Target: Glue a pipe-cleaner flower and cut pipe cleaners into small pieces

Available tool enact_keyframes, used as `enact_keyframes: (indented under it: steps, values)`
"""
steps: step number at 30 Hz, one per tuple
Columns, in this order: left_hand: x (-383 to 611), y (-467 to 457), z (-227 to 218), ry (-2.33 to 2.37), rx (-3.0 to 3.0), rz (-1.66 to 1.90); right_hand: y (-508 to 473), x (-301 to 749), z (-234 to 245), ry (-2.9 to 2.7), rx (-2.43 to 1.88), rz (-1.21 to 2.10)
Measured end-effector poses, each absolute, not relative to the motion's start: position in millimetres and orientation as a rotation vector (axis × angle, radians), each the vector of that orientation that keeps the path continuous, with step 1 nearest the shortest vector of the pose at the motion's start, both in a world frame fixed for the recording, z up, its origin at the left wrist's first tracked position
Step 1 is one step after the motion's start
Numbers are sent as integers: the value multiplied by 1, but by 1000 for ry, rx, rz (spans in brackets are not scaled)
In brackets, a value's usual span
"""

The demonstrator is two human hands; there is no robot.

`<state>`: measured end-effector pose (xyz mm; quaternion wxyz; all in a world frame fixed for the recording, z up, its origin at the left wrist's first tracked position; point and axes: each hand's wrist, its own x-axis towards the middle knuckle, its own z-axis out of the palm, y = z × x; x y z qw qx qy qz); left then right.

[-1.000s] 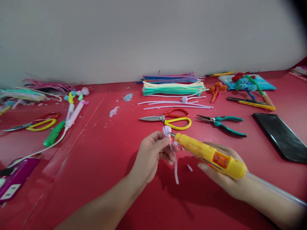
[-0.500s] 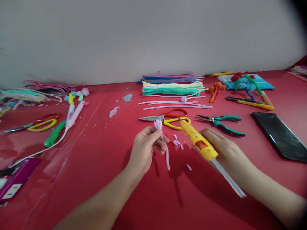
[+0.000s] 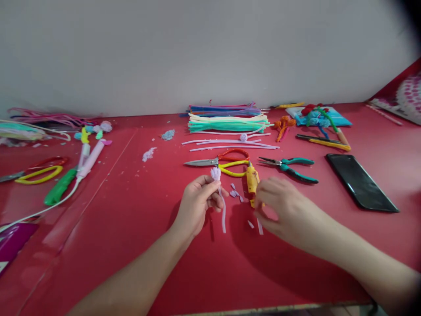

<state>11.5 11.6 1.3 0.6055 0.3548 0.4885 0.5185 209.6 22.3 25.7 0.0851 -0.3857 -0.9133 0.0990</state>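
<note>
My left hand (image 3: 197,202) pinches the stem of a small lilac pipe-cleaner flower (image 3: 215,174); the fluffy head points up and the stem hangs below the fingers. My right hand (image 3: 279,210) is closed at the rear of a yellow glue gun (image 3: 252,180), partly covering it. The gun's nozzle points away from me, beside the yellow handle of the scissors (image 3: 233,166). A clear glue stick (image 3: 260,226) sticks out behind it. Lilac offcuts (image 3: 235,193) lie between my hands.
Behind my hands lie lilac pipe cleaners (image 3: 233,148) and a mint bundle (image 3: 228,125). To the right are teal pliers (image 3: 292,166), a black phone (image 3: 362,182) and a craft knife (image 3: 325,141). At left are other scissors (image 3: 39,173) and a green-handled tool (image 3: 61,188) with a white cord.
My right hand has moved left with the glue gun, which has turned from slanting to nearly straight away from me. My left hand still holds the flower. The view has shifted right.
</note>
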Motion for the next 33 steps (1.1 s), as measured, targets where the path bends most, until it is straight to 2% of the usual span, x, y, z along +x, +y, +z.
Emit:
enact_keyframes:
  steps: [8,11,15,26,33]
  values:
    - [13,9,-2,1073,848,1134,2,190,3,-2898,-1066,74]
    - [15,8,-1,1066,860,1099,5,192,6,-2819,-1005,297]
    - [20,4,1,1032,845,1019,15,200,19,-2449,-980,629]
    - [33,-4,1,965,793,798,19,205,22,-1999,-1109,962]
    - [35,-5,2,987,804,757,23,201,20,-1882,-1069,1028]
